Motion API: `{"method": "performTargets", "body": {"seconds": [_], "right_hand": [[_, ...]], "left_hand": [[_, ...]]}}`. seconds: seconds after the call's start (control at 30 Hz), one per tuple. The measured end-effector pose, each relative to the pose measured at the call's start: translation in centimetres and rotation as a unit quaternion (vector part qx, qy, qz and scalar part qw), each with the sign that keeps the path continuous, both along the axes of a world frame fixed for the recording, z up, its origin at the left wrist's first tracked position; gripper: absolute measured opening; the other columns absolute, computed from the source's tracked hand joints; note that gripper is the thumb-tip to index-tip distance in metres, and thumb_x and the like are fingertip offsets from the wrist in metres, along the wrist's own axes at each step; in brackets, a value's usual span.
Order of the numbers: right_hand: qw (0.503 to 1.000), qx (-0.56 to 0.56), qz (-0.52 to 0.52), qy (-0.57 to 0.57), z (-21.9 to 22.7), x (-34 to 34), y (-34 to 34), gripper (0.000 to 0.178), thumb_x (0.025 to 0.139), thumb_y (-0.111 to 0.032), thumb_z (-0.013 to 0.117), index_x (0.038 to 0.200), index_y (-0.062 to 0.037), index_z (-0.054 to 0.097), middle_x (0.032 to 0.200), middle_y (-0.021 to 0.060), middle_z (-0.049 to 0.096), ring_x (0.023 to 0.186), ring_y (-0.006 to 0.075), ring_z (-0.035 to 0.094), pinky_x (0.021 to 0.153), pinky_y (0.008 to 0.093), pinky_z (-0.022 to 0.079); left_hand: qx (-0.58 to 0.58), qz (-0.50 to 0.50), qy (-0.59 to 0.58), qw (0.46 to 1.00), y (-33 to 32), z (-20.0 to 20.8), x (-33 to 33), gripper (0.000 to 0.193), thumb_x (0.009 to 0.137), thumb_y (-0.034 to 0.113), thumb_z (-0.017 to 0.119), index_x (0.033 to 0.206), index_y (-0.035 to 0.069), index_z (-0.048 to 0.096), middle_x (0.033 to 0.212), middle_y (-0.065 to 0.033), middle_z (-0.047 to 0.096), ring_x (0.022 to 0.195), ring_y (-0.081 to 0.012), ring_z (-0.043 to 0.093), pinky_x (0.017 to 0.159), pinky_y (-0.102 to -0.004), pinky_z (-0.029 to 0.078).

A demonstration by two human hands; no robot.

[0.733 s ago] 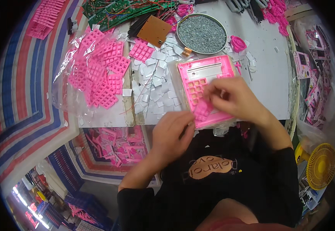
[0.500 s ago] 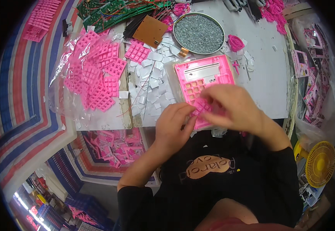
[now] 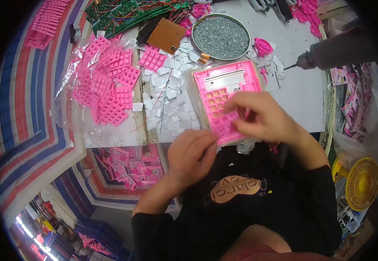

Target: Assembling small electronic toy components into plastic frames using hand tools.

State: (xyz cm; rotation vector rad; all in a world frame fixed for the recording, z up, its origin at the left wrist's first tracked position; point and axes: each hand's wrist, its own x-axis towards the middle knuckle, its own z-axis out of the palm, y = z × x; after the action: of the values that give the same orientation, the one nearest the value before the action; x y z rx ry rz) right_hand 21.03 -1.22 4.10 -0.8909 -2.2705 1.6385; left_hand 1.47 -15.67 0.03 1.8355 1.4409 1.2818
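A pink button pad (image 3: pixel 224 124), blurred by motion, is pinched in my right hand (image 3: pixel 263 115) above the lower part of a pink plastic casing (image 3: pixel 255 82). Square holes in the casing show just above the pad, and a pale strip with a long slot lies across its upper part. My left hand (image 3: pixel 191 152) is at the casing's lower left corner. Its thumb and fingers are drawn together close to the pad's edge; whether something is between them is hidden.
Loose pink button pads (image 3: pixel 110 87) fill a clear bag on the left. White paper pieces (image 3: pixel 167 95) lie beside the casing. Beyond it stands a round tray (image 3: pixel 193 43) of small screws near green circuit boards (image 3: pixel 119 17). A dark power screwdriver (image 3: pixel 328 54) juts in from the right, above a yellow fan (image 3: pixel 363 183).
My left hand has drawn back down and left. The button pad has moved slightly lower over the casing with my right hand. The power screwdriver has come into view at the right.
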Motion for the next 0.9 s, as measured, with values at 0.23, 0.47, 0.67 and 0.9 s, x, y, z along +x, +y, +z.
{"method": "performTargets", "body": {"seconds": [0.23,0.47,0.67,0.9], "right_hand": [[0.972,0.228,-0.03,-0.049,-2.9,-1.7,1.3,0.029,0.081,-0.007,0.071,0.108,-0.0009,0.063,0.092,0.0151,0.066,0.078,0.0329,0.066,0.071,0.0415,0.054],[0.945,0.325,-0.034,-0.021,-1.9,-0.9,0.8,0.033,0.08,-0.006,0.072,0.111,-0.0033,0.063,0.107,0.0136,0.064,0.096,0.0328,0.063,0.081,0.0415,0.053],[0.913,0.406,0.04,0.008,-3.5,-1.8,1.5,0.049,0.081,-0.017,0.073,0.125,-0.001,0.06,0.13,0.0151,0.059,0.122,0.0357,0.053,0.1,0.0451,0.047],[0.892,0.367,0.174,-0.199,-3.1,-0.7,-3.8,0.108,0.081,-0.066,0.069,0.152,0.0082,0.036,0.163,0.0255,0.026,0.155,0.0378,0.018,0.121,0.0552,0.021]], "left_hand": [[0.008,0.006,0.154,0.988,2.1,-1.3,0.2,0.032,0.076,0.003,0.077,0.108,0.004,0.07,0.111,-0.0094,0.068,0.099,-0.0304,0.062,0.086,-0.0416,0.049],[0.02,-0.025,0.141,0.99,2.5,-1.9,-0.7,0.034,0.077,0.004,0.076,0.11,0.005,0.069,0.113,-0.0103,0.067,0.099,-0.032,0.062,0.087,-0.0429,0.049],[0.031,0.035,0.131,0.99,2.8,-2.1,-1.6,0.034,0.076,0.0,0.075,0.109,0.006,0.068,0.111,-0.0116,0.067,0.1,-0.0332,0.062,0.086,-0.0431,0.049],[0.037,0.147,0.229,0.961,7.3,0.4,-7.3,0.027,0.084,0.012,0.074,0.109,0.004,0.069,0.105,-0.016,0.07,0.095,-0.0366,0.065,0.083,-0.0447,0.051]]}}
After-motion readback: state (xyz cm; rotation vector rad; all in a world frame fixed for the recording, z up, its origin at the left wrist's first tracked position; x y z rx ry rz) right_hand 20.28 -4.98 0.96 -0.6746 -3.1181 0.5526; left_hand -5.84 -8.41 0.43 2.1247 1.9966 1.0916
